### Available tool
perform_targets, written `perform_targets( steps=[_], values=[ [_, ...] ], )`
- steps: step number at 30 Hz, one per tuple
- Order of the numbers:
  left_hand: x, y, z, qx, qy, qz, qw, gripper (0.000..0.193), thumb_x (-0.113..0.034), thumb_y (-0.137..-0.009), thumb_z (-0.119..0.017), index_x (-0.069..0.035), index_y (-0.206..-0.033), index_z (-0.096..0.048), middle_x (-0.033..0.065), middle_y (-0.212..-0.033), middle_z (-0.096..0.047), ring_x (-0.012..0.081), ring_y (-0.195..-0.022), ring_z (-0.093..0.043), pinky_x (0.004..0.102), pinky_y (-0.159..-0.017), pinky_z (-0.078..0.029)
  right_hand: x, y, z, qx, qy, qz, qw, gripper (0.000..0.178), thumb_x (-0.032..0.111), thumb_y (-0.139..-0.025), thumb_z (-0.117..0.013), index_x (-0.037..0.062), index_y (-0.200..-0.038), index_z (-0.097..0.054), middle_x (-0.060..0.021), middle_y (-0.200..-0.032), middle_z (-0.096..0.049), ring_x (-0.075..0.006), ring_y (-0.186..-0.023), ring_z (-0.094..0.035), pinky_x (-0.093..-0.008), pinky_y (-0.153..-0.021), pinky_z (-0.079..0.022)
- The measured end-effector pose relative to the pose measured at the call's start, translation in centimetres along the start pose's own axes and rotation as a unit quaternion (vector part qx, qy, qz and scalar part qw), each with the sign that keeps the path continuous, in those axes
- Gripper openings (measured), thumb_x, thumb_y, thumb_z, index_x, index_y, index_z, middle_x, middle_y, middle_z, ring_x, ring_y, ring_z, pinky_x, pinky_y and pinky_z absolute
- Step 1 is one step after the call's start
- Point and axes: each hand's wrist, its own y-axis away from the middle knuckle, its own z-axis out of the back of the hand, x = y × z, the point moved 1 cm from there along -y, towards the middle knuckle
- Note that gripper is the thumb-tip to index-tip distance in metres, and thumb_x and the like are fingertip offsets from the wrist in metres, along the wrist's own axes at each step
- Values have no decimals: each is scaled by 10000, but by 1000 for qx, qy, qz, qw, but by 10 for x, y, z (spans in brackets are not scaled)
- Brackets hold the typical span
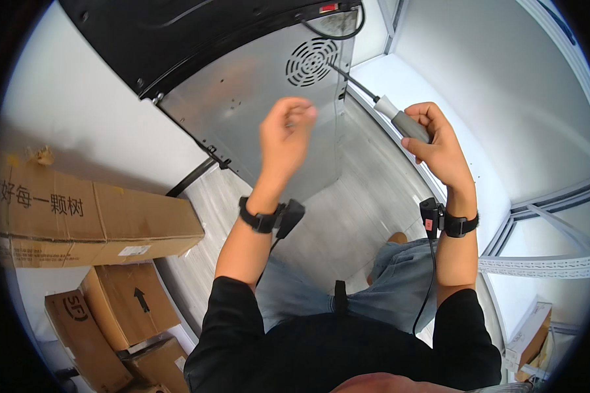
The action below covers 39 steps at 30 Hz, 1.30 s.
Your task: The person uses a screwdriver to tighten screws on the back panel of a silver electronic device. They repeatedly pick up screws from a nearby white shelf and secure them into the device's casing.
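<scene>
In my right hand (443, 149) is a screwdriver (388, 107) with a grey handle and a long dark shaft. Its shaft slants up and left toward the round slotted vent (313, 62) in a metal panel (242, 98); I cannot tell whether the tip touches anything. My left hand (284, 136) is raised in front of that panel, left of the screwdriver. Its fingers are curled in with the thumb close to them, slightly blurred, and whatever they may hold is hidden. The panel belongs to a large appliance with a black upper part (157, 33).
A black cable (334, 36) loops near the vent beside a red part (328, 8). Several cardboard boxes (137, 216) are stacked at the left. White shelving with metal frames (544, 209) stands at the right. Between them runs a grey wood-look floor (321, 232).
</scene>
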Motion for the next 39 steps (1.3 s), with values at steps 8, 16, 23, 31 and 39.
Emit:
perform_targets(
  steps=[8,16,23,31,39],
  values=[
    [1,-80,-97,58,280,189,939,300,-194,-985,-429,36,-1153,-522,92,-882,-624,166,-743,-617,283,-649,-518,-23,-11,16,-196,52,133,970,292,26,-740,-697,9,-1027,-645,-56,-948,-573,-116,-776,-553,-232,-660,-449],
    [13,-92,-111,49,297,168,939,268,-143,-976,-443,28,-1162,-531,56,-802,-595,124,-703,-584,255,-642,-514,-28,-18,14,-213,47,166,962,307,11,-725,-706,10,-1027,-651,-63,-961,-545,-136,-795,-554,-248,-684,-459],
    [12,-94,-113,41,302,166,938,263,-140,-968,-456,34,-1143,-545,47,-800,-597,109,-684,-570,242,-627,-510,-30,-19,12,-227,49,180,956,305,15,-733,-704,10,-1033,-648,-64,-967,-544,-137,-795,-556,-249,-672,-463],
    [10,-93,-114,39,294,170,940,262,-147,-970,-453,28,-1139,-551,50,-805,-599,115,-677,-570,247,-624,-508,-33,-20,11,-238,23,150,959,329,43,-751,-711,13,-1066,-624,-71,-931,-568,-122,-713,-575,-240,-608,-472],
    [0,-92,-116,94,320,191,923,298,-156,-982,-405,39,-1191,-491,143,-982,-624,192,-765,-623,289,-673,-530,-15,-18,4,-281,-63,90,954,393,114,-814,-688,3,-1141,-501,-43,-737,-600,-91,-533,-561,-217,-491,-456]
  ],
)
